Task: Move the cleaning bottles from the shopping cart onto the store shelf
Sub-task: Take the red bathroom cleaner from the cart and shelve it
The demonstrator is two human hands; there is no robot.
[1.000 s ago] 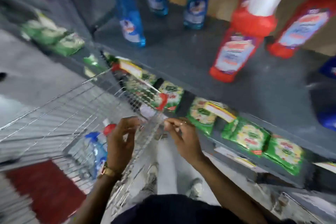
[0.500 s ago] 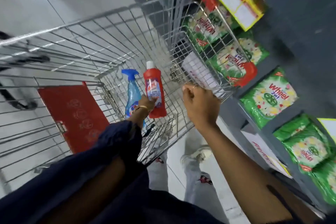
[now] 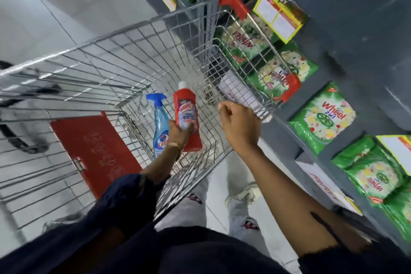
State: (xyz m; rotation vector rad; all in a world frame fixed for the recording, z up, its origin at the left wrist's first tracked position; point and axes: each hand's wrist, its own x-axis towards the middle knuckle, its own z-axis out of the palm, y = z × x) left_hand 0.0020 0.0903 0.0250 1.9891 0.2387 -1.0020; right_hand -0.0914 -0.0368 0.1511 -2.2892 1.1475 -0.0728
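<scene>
A red cleaner bottle (image 3: 186, 107) with a white cap stands inside the wire shopping cart (image 3: 124, 55), and my left hand (image 3: 179, 133) is wrapped around its lower half. A blue spray bottle (image 3: 160, 118) stands just left of it in the cart, untouched. My right hand (image 3: 239, 124) is curled into a loose fist over the cart's near rim, by the red-ended handle (image 3: 291, 87); I cannot tell whether it touches the wire. The grey store shelf (image 3: 355, 35) runs along the right side.
Green detergent packs (image 3: 322, 115) fill the lower shelf levels at right, with yellow price tags (image 3: 278, 15) on the shelf edge. A red fold-down flap (image 3: 95, 149) lies in the cart at left. My legs and shoes (image 3: 242, 196) stand on the pale floor below.
The view swung down from the upper shelf to the cart. My left hand reached into the cart and closed on the red bottle. My right hand stayed at the cart rim.
</scene>
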